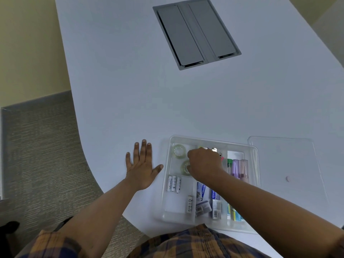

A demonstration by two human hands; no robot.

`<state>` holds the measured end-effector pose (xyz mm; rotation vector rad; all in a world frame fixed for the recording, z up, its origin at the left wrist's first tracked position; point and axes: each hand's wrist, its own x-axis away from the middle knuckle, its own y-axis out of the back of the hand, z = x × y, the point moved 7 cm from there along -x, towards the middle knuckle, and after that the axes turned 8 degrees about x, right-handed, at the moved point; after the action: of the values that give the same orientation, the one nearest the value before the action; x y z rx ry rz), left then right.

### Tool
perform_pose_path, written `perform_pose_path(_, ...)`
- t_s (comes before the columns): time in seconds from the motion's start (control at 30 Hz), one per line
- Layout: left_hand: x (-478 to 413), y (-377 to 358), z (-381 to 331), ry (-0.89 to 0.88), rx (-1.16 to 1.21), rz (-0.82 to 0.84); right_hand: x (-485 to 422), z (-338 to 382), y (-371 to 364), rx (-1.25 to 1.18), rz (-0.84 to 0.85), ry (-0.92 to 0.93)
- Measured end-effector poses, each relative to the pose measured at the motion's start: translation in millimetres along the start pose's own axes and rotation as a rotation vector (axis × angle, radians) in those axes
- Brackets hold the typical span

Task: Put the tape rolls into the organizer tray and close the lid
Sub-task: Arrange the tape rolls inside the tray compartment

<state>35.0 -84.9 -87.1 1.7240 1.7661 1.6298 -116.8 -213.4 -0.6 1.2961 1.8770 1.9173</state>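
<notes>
Right hand (203, 162) curled over organizer tray (212, 141), fingers hidden, grip on near tape roll (185, 166) unclear. Left hand (142, 164) splayed flat on white worktop (130, 90); clear lid (284, 161) faint.

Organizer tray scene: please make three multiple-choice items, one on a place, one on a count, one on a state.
1. Where does the clear lid lie?
A. on the table, right of the organizer tray
B. closed on the tray
C. on the floor

2. How many tape rolls show in the tray's far left compartment?
A. none
B. two
C. five

3. How is the left hand?
A. holding the lid
B. flat on the table, fingers spread
C. inside the tray

Answers:
1 A, the lid rests flat beside the tray.
2 B, one tape roll lies free; the right hand is at the other tape roll.
3 B, its palm lies beside the tray.
</notes>
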Motion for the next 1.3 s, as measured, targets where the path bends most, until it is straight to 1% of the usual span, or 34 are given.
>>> perform_pose_path(0.13,0.2,0.4,-0.3,-0.001,0.003,0.003,-1.4,12.8,-4.2,0.066,0.000,0.013)
perform_pose_path(0.2,0.3,0.5,0.0,0.003,0.005,0.003,-3.4,15.0,-8.2,0.054,-0.011,0.012)
perform_pose_path(0.43,-0.8,-1.1,1.1,-0.001,-0.002,-0.014,-6.5,8.3,-15.5,-0.084,-0.094,-0.006)
perform_pose_path(0.6,-0.1,-0.8,0.3,-0.001,0.010,-0.021,-6.8,2.6,-18.7,-0.215,-0.058,-0.026)
perform_pose_path(0.73,0.0,0.4,-0.5,-0.008,0.022,-0.031,-1.7,-0.6,-17.8,-0.252,-0.041,-0.021)
perform_pose_path(0.8,-0.1,0.2,-0.4,-0.009,0.025,-0.036,2.1,-1.1,-13.3,-0.269,-0.069,-0.024)
perform_pose_path(0.9,-0.2,0.9,-0.5,-0.017,0.033,-0.044,13.0,-8.0,-5.4,-0.380,-0.136,-0.042)
perform_pose_path(1.03,-0.1,0.8,-0.1,-0.021,0.040,-0.054,40.2,-22.8,-6.7,-0.545,-0.188,0.021)
perform_pose_path(1.1,-0.1,1.9,0.0,-0.018,0.043,-0.044,59.1,-34.7,-9.3,-0.539,-0.235,0.032)
perform_pose_path(1.2,0.7,8.3,-3.9,-0.001,0.069,-0.033,90.1,-57.4,-14.2,-0.509,-0.288,-0.007)
perform_pose_path(1.23,2.6,13.1,-7.6,0.009,0.112,-0.061,99.9,-65.7,-17.2,-0.515,-0.297,-0.036)
perform_pose_path(1.3,11.3,28.5,-20.9,-0.007,0.242,-0.192,119.6,-84.7,-25.3,-0.552,-0.308,-0.142)
